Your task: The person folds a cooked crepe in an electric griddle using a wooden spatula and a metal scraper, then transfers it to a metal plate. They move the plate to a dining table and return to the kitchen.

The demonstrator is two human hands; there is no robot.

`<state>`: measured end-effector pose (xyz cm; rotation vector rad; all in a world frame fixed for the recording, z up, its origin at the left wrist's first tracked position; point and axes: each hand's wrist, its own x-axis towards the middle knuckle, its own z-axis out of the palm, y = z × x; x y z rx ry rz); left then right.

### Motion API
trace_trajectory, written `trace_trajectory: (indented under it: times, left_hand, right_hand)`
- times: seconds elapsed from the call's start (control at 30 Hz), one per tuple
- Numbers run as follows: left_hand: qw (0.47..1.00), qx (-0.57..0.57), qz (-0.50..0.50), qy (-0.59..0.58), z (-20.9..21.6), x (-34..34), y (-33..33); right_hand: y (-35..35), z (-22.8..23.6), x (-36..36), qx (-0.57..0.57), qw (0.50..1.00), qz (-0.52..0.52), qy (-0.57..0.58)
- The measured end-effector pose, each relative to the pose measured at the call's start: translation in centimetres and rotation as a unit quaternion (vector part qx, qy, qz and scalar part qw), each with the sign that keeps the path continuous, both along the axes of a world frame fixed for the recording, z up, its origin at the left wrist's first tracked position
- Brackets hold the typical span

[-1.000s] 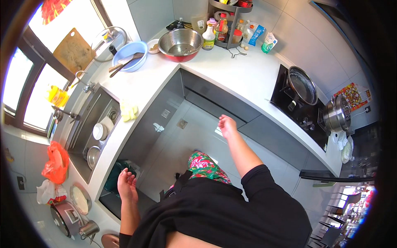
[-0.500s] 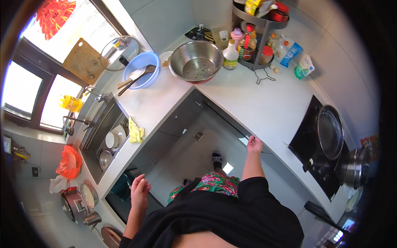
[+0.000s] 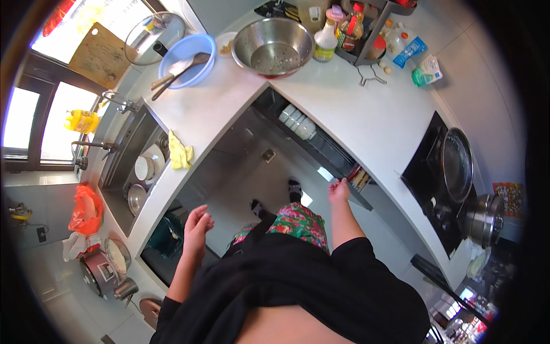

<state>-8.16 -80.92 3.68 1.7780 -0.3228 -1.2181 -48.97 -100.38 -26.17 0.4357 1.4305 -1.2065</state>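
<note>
The right hand (image 3: 338, 191) is hanging at the open drawer's (image 3: 331, 155) front edge, its fingers curling; whether they are gripping it, I cannot tell. Under the counter (image 3: 352, 109), the drawer is holding white bowls (image 3: 298, 122). The left hand (image 3: 198, 225) is hovering near a dark green bag (image 3: 167, 234), fingers loosely bent, gripping nothing.
</note>
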Motion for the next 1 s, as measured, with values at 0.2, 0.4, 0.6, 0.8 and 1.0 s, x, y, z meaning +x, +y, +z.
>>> trace_trajectory:
  times: [0.2, 0.4, 0.6, 0.8, 1.0]
  left_hand:
    - [1.000, -0.011, 0.016, 0.012, -1.3, 4.3, 1.1]
    - [0.999, -0.005, 0.014, 0.032, -2.7, 7.7, 3.9]
    - [0.999, 0.010, 0.007, 0.032, -3.4, 9.5, 5.7]
    - [0.999, 0.014, 0.009, 0.028, -3.6, 10.0, 6.5]
    - [0.999, 0.039, 0.021, 0.026, -3.7, 9.2, 6.3]
  right_hand:
    - [7.7, 2.5, 2.7, 0.157, 0.975, 0.142, -0.062]
    - [12.3, 3.5, 4.3, 0.206, 0.954, 0.164, -0.145]
    - [14.1, 4.4, 4.8, 0.193, 0.943, 0.248, -0.105]
    - [12.4, 5.9, 2.9, 0.169, 0.879, 0.445, -0.034]
    - [6.0, 4.4, 1.2, 0.086, 0.895, 0.412, 0.146]
